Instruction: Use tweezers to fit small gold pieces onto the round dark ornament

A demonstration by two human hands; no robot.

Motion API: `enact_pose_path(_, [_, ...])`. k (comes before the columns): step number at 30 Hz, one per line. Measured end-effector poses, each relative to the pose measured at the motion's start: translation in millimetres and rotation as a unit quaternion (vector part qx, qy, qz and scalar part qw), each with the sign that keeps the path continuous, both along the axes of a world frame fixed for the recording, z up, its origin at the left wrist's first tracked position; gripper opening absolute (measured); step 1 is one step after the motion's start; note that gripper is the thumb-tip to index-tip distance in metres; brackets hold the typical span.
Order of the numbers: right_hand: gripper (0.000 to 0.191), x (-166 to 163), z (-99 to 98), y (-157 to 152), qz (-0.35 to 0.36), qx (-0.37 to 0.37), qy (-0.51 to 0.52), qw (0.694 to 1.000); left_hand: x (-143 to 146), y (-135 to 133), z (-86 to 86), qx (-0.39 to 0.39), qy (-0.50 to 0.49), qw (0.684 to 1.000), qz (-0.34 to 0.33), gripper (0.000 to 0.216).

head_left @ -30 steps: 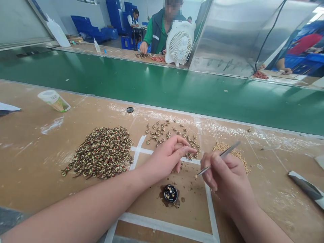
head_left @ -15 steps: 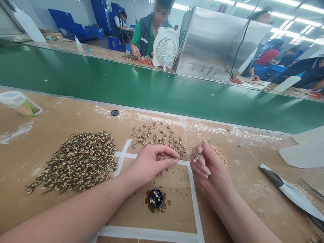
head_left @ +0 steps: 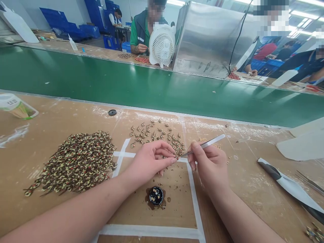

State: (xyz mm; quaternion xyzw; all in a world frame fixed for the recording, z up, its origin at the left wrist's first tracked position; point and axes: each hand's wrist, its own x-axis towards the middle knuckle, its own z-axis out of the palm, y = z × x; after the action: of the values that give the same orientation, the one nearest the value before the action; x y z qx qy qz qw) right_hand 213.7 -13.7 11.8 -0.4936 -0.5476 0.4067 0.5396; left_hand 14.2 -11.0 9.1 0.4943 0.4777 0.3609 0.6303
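Note:
My left hand [head_left: 155, 158] pinches a tiny brown piece [head_left: 177, 157] between thumb and forefinger; its details are too small to tell. My right hand [head_left: 207, 160] is closed around metal tweezers [head_left: 212, 141], whose tip reaches the piece at my left fingertips. Just beyond my left hand lie scattered small brown-and-cream pieces [head_left: 154, 132]. Tiny tan beads [head_left: 216, 145] lie behind my right hand, partly hidden by it. Below my hands sits a small round dish [head_left: 156, 195] of dark liquid with several light bits in it, ringed by a wet stain.
A big heap of brown, cream and red pieces [head_left: 78, 162] lies at left. White tape [head_left: 152, 231] frames the work spot. A black cap [head_left: 112, 112] and a clear cup of sticks [head_left: 19, 107] stand farther off. Across the green belt [head_left: 113, 79], a co-worker sits behind a white fan [head_left: 162, 45].
My right hand has turned the tweezers so their tip points left and meets the piece at my left fingertips. My left hand keeps its pinch. The camera view has shifted slightly.

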Motion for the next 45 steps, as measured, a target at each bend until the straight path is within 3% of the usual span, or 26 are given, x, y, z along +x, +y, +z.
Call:
enact_pose_path(16, [0.044,-3.7,-0.9,0.7,0.004,-0.014,0.017,1.0,-1.2,-1.4,-3.2,0.015,-0.003,1.0,0.016,0.028])
enact_pose_path(25, [0.04,-6.0,-7.9,-0.7,-0.004,-0.012,0.059,0.998,2.2,-2.5,1.5,0.071,0.007,0.996,0.062,0.026])
enact_pose_path(45, [0.038,-7.0,-9.8,0.4,0.0,-0.052,0.102,0.993,1.0,-10.0,1.9,0.142,0.064,0.986,0.066,0.031])
